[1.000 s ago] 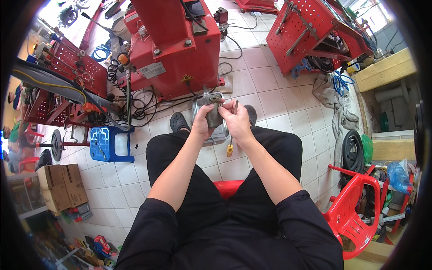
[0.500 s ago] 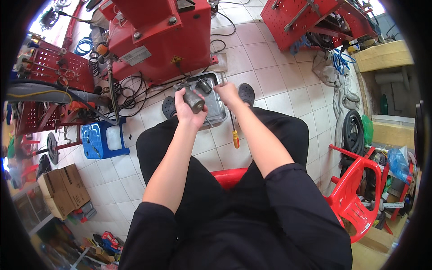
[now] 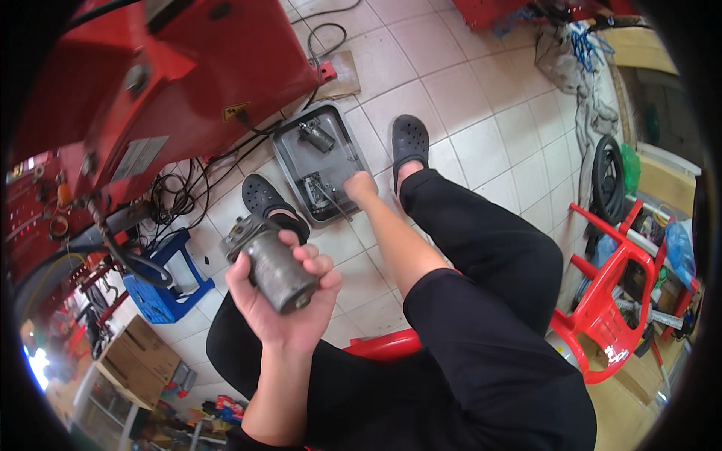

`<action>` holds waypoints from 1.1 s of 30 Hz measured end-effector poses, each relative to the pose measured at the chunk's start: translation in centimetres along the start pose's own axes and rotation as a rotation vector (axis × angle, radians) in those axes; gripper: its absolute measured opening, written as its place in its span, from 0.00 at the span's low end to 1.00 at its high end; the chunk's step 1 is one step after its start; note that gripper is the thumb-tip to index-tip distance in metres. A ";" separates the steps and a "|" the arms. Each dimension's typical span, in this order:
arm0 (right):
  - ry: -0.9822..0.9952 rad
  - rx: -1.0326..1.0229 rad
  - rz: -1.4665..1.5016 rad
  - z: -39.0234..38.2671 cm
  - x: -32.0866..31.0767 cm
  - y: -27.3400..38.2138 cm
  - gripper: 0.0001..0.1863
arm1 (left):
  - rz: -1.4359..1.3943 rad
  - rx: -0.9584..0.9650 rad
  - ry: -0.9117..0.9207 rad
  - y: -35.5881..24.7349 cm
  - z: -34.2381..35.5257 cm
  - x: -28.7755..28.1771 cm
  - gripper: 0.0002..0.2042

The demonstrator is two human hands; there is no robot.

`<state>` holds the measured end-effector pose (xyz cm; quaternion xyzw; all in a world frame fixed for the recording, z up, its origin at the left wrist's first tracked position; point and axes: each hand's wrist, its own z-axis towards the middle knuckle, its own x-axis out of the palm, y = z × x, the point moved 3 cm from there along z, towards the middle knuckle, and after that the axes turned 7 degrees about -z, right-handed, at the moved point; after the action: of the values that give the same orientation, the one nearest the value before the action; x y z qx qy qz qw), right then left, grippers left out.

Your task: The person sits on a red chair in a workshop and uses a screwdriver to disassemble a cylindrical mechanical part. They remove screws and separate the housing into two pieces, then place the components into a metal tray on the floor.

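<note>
My left hand is wrapped round a worn grey cylindrical metal motor, raised in front of my left knee. A bracket-like end points up and away, and a small stub pokes from the near end. Farther off, my right hand is closed at the right edge of a grey tray; whatever its fingers hold is hidden. In that tray lie a smaller cylindrical metal part at the far end and another metal part at the near end. A thin rod reaches over the near rim.
A large red machine stands at the far left, with black cables on the tiled floor. A blue stool is at left, cardboard boxes below it. A red plastic chair stands at right. My shoes flank the tray.
My left hand has brought the motor nearer and lower left, away from the tray. The screwdriver with the yellow-red handle at my right hand no longer shows. The view has turned.
</note>
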<state>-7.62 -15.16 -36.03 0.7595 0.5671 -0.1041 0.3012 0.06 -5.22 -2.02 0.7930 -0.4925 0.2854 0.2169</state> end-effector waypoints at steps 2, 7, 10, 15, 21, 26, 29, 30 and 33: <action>0.009 0.148 0.197 2.6 1.3 -1.1 0.15 | -0.016 0.007 0.004 -0.5 0.1 0.5 0.21; 0.004 0.379 0.445 6.9 4.6 -2.6 0.17 | -0.081 0.043 -0.016 -2.0 1.1 0.5 0.25; -0.059 0.394 0.454 7.5 5.2 -2.7 0.17 | -0.049 0.046 -0.016 -2.1 1.5 1.3 0.21; -0.151 0.323 0.316 5.5 3.6 -0.7 0.18 | -0.073 0.064 -0.056 -2.4 1.3 1.0 0.20; -0.152 0.351 0.520 6.7 5.3 -2.3 0.18 | -0.098 0.037 -0.037 -2.0 0.8 1.1 0.20; -0.019 0.352 0.538 5.0 4.5 -2.1 0.19 | -0.096 0.035 -0.011 -1.7 0.9 0.9 0.21; 0.089 0.335 0.517 4.8 3.5 -3.1 0.22 | -0.105 0.015 0.005 -1.5 1.0 1.0 0.21; 0.092 0.324 0.506 4.8 3.3 -3.3 0.23 | -0.109 0.012 0.007 -1.4 1.0 1.0 0.22; 0.135 0.321 0.474 3.2 2.6 -2.3 0.28 | -0.084 0.040 0.016 -1.6 0.4 1.0 0.22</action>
<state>-8.28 -14.53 -40.63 0.9139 0.3689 -0.0684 0.1550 1.92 -5.51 -1.77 0.8148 -0.4515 0.2920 0.2168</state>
